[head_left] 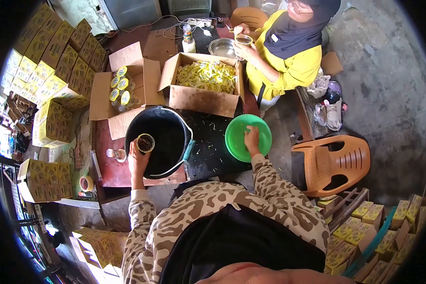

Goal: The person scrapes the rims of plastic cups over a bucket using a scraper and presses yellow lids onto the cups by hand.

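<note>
The surface [206,137] is patched red and black. A round, pale-rimmed, dark-looking cup [146,143] is held over the bucket [169,135] by the left hand [137,162]; any hold by the right hand [252,139], at the green bowl [234,142], cannot be told.

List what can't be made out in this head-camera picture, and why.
All in the head view:
- Whether the right hand pinches anything in the green bowl: its own fingers hide it, and any piece would be tiny.
- What is in the black bucket: too dark inside.
- What fills the cup in the left hand: dark against the bucket.
- The top of the co-worker's headscarf: cut off by the upper edge.
</note>
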Tool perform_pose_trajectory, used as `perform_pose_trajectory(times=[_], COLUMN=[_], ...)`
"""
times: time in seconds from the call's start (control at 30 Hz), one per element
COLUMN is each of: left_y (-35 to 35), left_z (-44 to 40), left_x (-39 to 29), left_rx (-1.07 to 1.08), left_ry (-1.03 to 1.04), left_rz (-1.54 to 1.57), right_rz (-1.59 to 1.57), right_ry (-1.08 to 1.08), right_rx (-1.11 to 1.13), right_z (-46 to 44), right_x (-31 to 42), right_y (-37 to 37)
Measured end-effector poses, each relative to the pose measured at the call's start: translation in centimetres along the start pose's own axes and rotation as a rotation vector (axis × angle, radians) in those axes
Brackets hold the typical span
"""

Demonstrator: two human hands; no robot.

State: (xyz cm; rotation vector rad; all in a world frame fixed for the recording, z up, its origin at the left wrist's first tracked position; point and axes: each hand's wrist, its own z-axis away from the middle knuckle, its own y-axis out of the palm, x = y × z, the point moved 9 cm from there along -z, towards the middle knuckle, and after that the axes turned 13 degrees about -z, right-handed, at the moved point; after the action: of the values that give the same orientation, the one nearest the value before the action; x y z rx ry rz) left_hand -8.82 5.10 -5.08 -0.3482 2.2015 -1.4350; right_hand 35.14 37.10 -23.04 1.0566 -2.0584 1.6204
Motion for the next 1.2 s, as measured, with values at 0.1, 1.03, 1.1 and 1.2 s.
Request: perform_pose_trajectory(times=[0.1,1.03,1.1,1.2], left_y=[-0.3,-1.5,-1.6,-1.6], left_z=[0.0,-0.2,-0.3,-0.3], left_x=[-0.3,-1.9,-1.9,-1.8], left_rx=[-0.016,0.025,0.023,0.013], left_ry=[0.014,-0.036,-0.041,-0.042], left_rz=[-0.029,-0.046,-0.051,-0.055], right_rz=[-0.282,-0.566,-0.740,-0.987], right_ry=[0.197,0.030,0.209,-0.080], right_rx=[0.044,0.080,0.172,0.108], right_z=[-2.1,3.2,2.1,-2.8], right_x=[-3.3,7.4,7.8,14.0], right_y=[3.6,3.6,3.6,1.4])
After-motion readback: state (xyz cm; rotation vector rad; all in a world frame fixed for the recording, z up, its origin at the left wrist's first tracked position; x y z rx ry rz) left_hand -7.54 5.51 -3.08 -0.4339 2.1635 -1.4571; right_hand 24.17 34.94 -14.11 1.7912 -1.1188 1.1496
